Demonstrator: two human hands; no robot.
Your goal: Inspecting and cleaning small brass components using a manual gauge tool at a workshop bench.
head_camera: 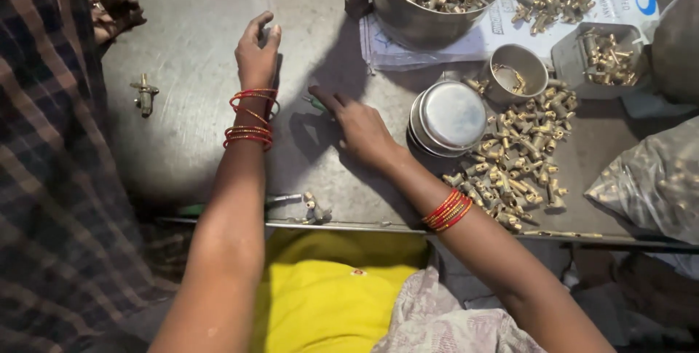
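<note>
Left hand [258, 51]: released, flat on the surface [189, 25], holding nothing.
Right hand [360, 129]: fingers on a small green tool [317, 104].
Brass fittings [513, 160]: loose heap right of that hand, seemingly unworked; one fitting [145, 94] lies left.

**Hands status**

We've got both forearms stretched forward, bangles on each wrist. Our left hand [258, 51] lies flat, palm down, fingers loosely together. Our right hand [359, 129] is palm down, index finger extended leftward, other fingers curled.
</note>
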